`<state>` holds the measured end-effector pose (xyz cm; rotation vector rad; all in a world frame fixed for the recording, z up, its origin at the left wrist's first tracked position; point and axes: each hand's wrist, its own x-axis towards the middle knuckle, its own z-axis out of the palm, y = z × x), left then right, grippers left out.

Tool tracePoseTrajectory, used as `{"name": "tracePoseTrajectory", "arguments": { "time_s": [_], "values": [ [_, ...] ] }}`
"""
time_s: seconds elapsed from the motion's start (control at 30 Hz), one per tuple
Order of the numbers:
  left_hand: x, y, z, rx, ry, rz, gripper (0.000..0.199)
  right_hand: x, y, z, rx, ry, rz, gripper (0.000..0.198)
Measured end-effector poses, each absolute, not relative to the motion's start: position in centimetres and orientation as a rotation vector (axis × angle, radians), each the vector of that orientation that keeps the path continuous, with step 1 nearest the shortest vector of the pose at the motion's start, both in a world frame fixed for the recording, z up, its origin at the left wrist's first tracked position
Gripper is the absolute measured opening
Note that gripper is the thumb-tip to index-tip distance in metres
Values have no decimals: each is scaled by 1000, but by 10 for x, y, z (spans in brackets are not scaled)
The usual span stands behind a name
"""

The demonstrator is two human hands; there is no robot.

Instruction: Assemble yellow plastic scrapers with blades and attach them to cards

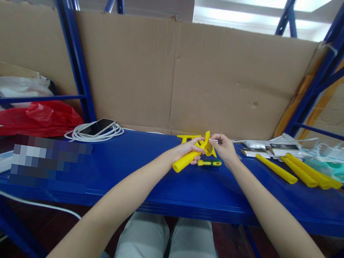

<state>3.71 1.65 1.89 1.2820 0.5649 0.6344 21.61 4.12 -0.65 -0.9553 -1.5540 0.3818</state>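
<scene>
My left hand (190, 148) is wrapped round a yellow plastic tube (183, 162), which slants toward me above the blue shelf. At the tube's far end is a curved yellow plastic piece (208, 145). The fingers of my right hand (223, 147) are pinched together against that piece's right side; whatever is between the fingertips is too small to make out. Just below my hands a green and yellow handle (213, 163), like a screwdriver's, lies on the shelf. Another yellow plastic part (186, 138) shows behind my left hand, partly hidden by it.
Several yellow tubes (277, 170) lie at the right, near small packets (255, 152) and a green plastic bag (330, 170). At the left are a phone (98, 127) on a coiled white cable (115, 132) and a red bag (37, 119). Cardboard (129, 71) closes off the back between blue posts.
</scene>
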Motion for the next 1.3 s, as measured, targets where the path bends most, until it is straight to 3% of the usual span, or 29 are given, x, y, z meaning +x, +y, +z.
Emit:
{"name": "tracePoseTrajectory", "arguments": {
  "time_s": [0.43,0.83,1.3],
  "values": [
    [38,18,17,1352,615,630,70,216,41,-6,-921,-1502,556,35],
    [35,18,16,1320,501,572,70,219,37,-3,-770,-1391,902,43],
    [34,23,9,1308,441,558,70,220,40,-4,-770,-1412,870,43]
  ]
}}
